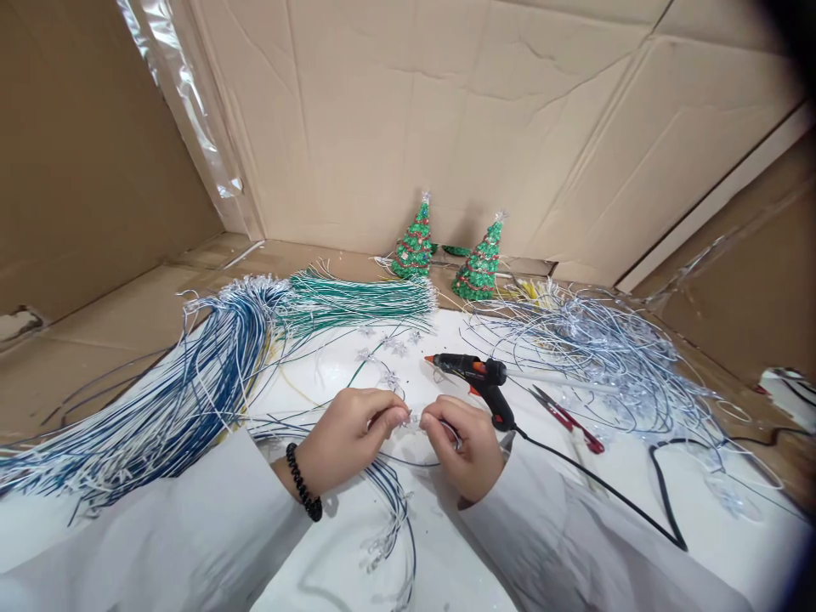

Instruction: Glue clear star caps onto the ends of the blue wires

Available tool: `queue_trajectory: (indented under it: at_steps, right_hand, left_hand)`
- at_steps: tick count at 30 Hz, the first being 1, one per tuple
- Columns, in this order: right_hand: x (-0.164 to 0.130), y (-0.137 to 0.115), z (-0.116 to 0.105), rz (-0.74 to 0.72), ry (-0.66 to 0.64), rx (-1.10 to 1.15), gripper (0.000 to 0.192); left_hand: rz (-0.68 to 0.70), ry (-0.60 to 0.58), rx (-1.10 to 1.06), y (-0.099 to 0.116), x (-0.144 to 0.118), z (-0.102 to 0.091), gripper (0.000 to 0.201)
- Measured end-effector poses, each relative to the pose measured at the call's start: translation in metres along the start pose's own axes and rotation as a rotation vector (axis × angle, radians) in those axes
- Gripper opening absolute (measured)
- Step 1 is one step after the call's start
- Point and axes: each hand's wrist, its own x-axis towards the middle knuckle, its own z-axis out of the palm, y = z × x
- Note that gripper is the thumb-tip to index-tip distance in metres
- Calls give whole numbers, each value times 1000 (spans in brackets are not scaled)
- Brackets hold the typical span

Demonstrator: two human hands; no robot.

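Note:
My left hand (348,433), with a black coiled band at the wrist, pinches thumb and forefinger at one side of a small clear plastic piece (414,418). My right hand (468,446) is closed in a pinch at its other side. The fingers partly cover the piece, so its full shape is hidden. A thin dark blue wire (417,463) runs below both hands. Several loose clear star-like pieces (393,345) lie just beyond them. Under my left wrist, blue and white wires (396,493) end in clear tips near the front.
A black glue gun (468,367) lies right of centre, near red-handled scissors (569,420). Bundles of blue wires (220,365) and green wires (363,299) lie left; a clear-and-blue wire tangle (612,348) lies right. Two small green trees (414,242) stand by the cardboard wall (357,127).

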Motion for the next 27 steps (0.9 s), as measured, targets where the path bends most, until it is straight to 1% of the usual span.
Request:
queue_trajectory:
  at_steps: [3,5,7,9,12,14,16,18,19,21,24,25,26,27]
  right_hand:
    - [5,2,-3,21,-57,-27,23]
    - [7,4,-6,7,-87,-76,22]
    - [8,6,-11,-42,-74,-166,20]
    - [8,7,-18,-130,-16,-287,17]
    - [9,5,-30,-244,70,-428,17]
    - [10,4,-38,-261,106,-482,20]
    - [11,4,-44,-253,109,-534,27]
    - [11,6,-46,-247,66,-589,35]
    - [11,8,-46,-249,33,-616,38]
    - [10,11,-46,-285,-24,-665,42]
    - [8,18,-47,-358,-57,-737,45]
    - [7,21,-48,-348,-43,-766,47]
    - [7,23,-49,-302,-16,-802,48]
    - [6,26,-49,-222,15,-844,50]
  left_hand:
    - [6,-4,28,0,2,-3,25]
    - [-2,-1,44,-2,3,-6,23]
    - [-14,22,61,-5,5,-9,22]
    - [-23,81,100,-10,8,-12,22]
    - [-17,175,271,-19,11,-19,25]
    - [-21,189,446,-24,12,-23,26]
    - [-51,191,574,-28,12,-27,27]
    - [-76,217,626,-28,10,-28,30]
    - [-64,234,634,-28,9,-28,30]
    - [15,247,650,-24,7,-24,30]
    - [168,209,677,-16,3,-15,26]
    - [200,186,686,-13,2,-12,25]
    - [220,166,685,-11,1,-9,24]
    - [228,150,672,-10,1,-7,23]
